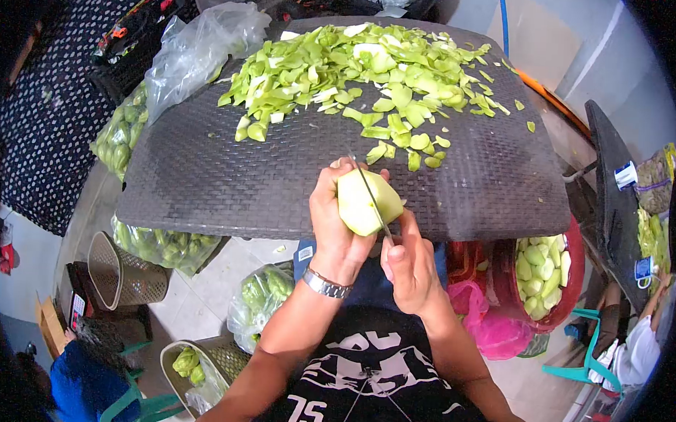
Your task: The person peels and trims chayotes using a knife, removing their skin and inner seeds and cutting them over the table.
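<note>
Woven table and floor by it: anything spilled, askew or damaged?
Small green scrap on the tiled floor near the woven table, likely dropped from the peel pile on top. Stray peels lie apart towards the right edge. No obvious damage.

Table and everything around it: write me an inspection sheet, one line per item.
Surface: dark woven-pattern table, bare towards the person, littered at the far side.
Job's things: pale vegetable with the knife across it; red tub of pale pieces at right.
Clutter: loose heap of green peelings; clear plastic bag on the far left corner.
Hands: left hand holds the vegetable, right hand the knife.
Cables: blue line beyond the table; cable or hose, cannot tell.
Surroundings: pink bag beside the tub; people at both sides.
</note>
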The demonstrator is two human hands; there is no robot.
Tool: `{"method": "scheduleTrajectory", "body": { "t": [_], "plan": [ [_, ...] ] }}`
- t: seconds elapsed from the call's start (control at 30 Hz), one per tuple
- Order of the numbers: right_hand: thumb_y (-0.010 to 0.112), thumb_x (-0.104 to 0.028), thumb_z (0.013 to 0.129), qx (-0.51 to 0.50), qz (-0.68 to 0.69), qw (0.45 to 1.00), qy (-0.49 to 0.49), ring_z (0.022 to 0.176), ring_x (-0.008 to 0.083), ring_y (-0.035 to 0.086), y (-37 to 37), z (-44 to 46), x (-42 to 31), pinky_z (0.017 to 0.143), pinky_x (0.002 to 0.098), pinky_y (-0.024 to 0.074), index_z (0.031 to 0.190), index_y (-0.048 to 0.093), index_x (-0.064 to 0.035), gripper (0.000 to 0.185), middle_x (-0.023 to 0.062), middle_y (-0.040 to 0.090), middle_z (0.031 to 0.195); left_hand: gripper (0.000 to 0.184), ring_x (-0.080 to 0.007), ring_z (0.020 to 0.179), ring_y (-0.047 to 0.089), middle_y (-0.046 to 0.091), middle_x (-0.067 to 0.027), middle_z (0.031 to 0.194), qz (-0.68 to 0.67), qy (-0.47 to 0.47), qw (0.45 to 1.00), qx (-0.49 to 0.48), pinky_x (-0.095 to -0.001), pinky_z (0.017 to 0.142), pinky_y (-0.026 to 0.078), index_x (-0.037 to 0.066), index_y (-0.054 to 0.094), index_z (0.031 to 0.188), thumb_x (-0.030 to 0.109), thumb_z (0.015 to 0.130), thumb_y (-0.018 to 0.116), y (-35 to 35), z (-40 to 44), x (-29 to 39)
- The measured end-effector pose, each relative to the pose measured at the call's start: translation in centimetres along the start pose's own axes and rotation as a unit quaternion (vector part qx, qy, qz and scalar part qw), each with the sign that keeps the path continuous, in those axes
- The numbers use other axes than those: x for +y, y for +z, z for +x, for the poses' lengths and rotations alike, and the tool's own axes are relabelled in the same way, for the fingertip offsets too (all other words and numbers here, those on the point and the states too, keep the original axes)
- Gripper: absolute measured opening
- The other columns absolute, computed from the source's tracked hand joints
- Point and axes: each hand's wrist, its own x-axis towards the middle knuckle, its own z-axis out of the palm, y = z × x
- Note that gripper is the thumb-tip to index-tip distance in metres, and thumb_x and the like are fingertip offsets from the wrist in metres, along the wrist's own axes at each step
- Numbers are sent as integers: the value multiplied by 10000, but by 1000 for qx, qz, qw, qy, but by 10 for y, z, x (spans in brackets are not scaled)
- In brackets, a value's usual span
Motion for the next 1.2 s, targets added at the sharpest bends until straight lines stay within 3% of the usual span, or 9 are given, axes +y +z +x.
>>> {"method": "scheduleTrajectory", "body": {
  "t": [0.07, 0.17, 0.23, 0.4, 0.5, 0.77, 0.93, 1.1, 1.2],
  "plan": [
    [465, -551, 1068, -10, 2, 1000, -1, 708, 428, 666, -2, -3, 0, 662, 460, 488, 1523, 298, 62, 781, 254, 640, 814, 175, -327, 861, 685, 641, -138, 968, -1, 7, 1000, -10, -521, 988, 543, 35, 588, 1005, 208, 984, 579, 2, -3, -2],
    [511, -564, 1047, -23, -30, 999, -25, 715, 459, 661, -11, -3, -3, 658, 471, 495, 1582, 235, 40, 853, 246, 623, 788, 191, -329, 888, 685, 646, -132, 996, 80, -159, 980, -92, -538, 955, 558, 31, 602, 1026, 215, 975, 596, 5, -1, 19],
    [549, -567, 1030, -25, -95, 994, -55, 736, 479, 666, -15, -3, -4, 664, 480, 503, 1619, 183, 22, 911, 247, 621, 794, 185, -293, 924, 695, 657, -124, 1010, 101, -210, 972, -30, -472, 886, 594, 28, 622, 1033, 207, 993, 602, 5, 2, 28],
    [596, -558, 1005, -26, -131, 986, -95, 1053, 530, 670, -14, 4, -3, 845, 486, 573, 1657, 103, -17, 980, 364, 625, 1273, 165, -252, 908, 701, 661, -118, 1016, 101, -190, 976, -32, -413, 819, 624, 39, 617, 978, 194, 1022, 587, 1, 5, 26],
    [562, -597, 1013, -68, -133, 989, -19, 1321, 449, 589, -17, 0, -11, 1007, 418, 516, 1629, 165, 50, 978, 283, 389, 1611, 189, -299, 917, 702, 645, -120, 1022, 84, -180, 978, -61, -515, 908, 608, 44, 612, 951, 212, 1030, 574, 8, -3, 25],
    [636, -486, 1008, -57, -77, 995, 3, 1044, 465, 709, -25, 2, -3, 858, 441, 578, 1598, 305, -1, 833, 323, 554, 1430, 238, -380, 1017, 690, 615, -141, 1065, 102, -99, 987, -72, -566, 978, 553, 37, 616, 967, 254, 1029, 542, -1, -14, 5],
    [631, -467, 1023, -37, -33, 999, 9, 942, 422, 745, -23, 10, 1, 775, 429, 575, 1562, 365, -10, 754, 260, 727, 1059, 289, -395, 1062, 669, 623, -165, 1138, 152, -57, 986, -47, -547, 975, 543, 30, 624, 1050, 303, 1033, 529, 6, -13, 3],
    [633, -438, 1031, -40, 74, 972, 220, 749, 371, 738, -29, 16, -22, 701, 422, 559, 1477, 437, -5, 651, 213, 720, 842, 415, -361, 1169, 627, 614, -201, 1266, 261, -6, 963, 65, -527, 1014, 505, 30, 619, 1242, 381, 1059, 496, 17, -9, 14],
    [666, -433, 1009, -56, -98, 969, 221, 775, 366, 728, -45, 28, -22, 724, 455, 553, 1378, 474, -2, 599, 223, 705, 832, 553, -353, 1269, 572, 603, -183, 1350, 457, 388, 797, 74, -527, 1076, 446, 18, 606, 1324, 487, 1036, 547, 9, -3, 48]
  ]
}}
